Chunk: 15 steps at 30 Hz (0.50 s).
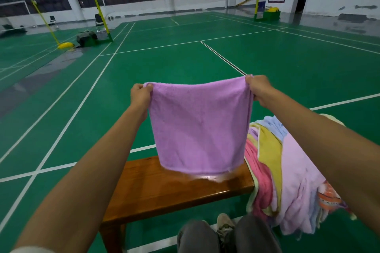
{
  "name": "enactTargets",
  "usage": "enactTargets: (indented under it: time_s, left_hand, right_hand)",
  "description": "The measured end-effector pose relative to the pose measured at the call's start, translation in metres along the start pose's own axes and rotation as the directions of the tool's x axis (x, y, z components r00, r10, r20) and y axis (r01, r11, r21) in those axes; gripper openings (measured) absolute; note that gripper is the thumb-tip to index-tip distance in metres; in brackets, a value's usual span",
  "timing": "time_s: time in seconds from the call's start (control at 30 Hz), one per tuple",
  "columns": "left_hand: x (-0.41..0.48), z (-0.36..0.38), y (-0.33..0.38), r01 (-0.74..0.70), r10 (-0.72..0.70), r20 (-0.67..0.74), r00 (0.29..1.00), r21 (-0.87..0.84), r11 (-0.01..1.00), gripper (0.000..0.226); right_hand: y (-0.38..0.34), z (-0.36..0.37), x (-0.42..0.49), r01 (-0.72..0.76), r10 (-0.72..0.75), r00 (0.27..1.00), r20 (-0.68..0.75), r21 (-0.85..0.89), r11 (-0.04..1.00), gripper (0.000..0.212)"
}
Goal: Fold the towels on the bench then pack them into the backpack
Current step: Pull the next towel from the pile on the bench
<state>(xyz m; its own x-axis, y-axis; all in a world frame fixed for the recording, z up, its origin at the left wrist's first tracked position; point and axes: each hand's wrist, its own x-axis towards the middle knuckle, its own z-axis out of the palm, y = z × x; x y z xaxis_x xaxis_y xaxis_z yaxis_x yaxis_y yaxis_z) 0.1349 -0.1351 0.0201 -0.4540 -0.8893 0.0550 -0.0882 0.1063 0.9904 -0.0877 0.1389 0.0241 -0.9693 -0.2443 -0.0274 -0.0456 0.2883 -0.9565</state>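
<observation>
From my head view, my left hand and right hand each pinch a top corner of the purple towel, holding it stretched out between them so it hangs flat for folding. Its lower edge hangs just above the wooden bench below my hands. The unfolded towel pile lies under my right forearm. No backpack that I can tell is in view.
</observation>
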Motion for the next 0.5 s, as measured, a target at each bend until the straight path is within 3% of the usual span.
enactTargets:
  time_s: [0.2,0.37,0.5]
  left_hand:
    - [-0.011,-0.007,-0.002,-0.040,0.038,-0.085,0.996,-0.031,0.999,0.014]
    - [-0.039,-0.016,-0.059,-0.006,0.012,-0.063,0.998,0.090,0.996,0.022]
    - [-0.079,-0.032,-0.146,0.081,-0.079,-0.021,0.997,0.315,0.946,0.020]
  right_hand:
    - [0.004,0.005,-0.012,0.049,-0.048,0.998,-0.029,0.034,0.998,0.044]
    - [0.044,0.005,-0.041,-0.089,0.088,0.995,0.046,0.025,0.996,0.023]
    - [0.108,0.000,-0.079,-0.272,0.284,0.925,0.254,-0.081,0.959,0.013]
